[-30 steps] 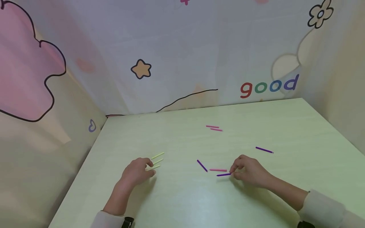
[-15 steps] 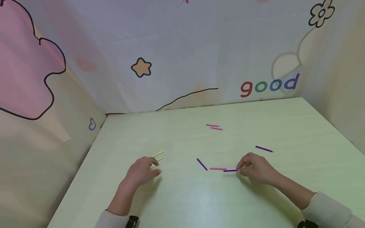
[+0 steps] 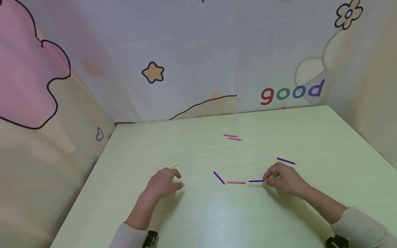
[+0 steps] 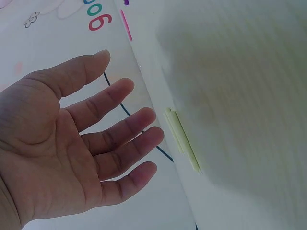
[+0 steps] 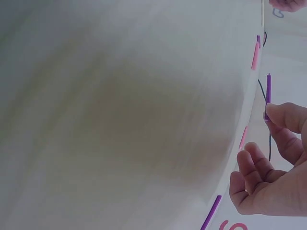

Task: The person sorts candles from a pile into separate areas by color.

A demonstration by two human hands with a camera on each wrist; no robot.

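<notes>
Thumb and forefinger clamped together on one end, that's how my right hand [image 3: 283, 179] has the short purple stick [image 3: 255, 181], pinched by its right tip with the rest pointing left. Look at the right wrist view: it's up off the table [image 3: 201, 213], and my other fingers are loosely bent beside it, gripping nothing. Just left of its free end lies a pink stick [image 3: 236, 182], nearly in line, a small gap between the two. Left of that again, a slanted purple stick [image 3: 219, 177], its lower end close to the pink one but not quite touching.

Over to my left hand [image 3: 164, 184]: fingers apart, relaxed, nothing in them, thumb held away from the rest. Past those fingertips lie pale yellow sticks [image 4: 185, 141], close side by side; in the head view only one shows, poking out behind my hand. Beyond my right hand there's one more, a far purple stick [image 3: 286, 161], and at the back a pair of pink sticks [image 3: 234, 139] lying near each other, below the printed wall covering [image 3: 198, 69] with its word "good" [image 3: 292, 93].
</notes>
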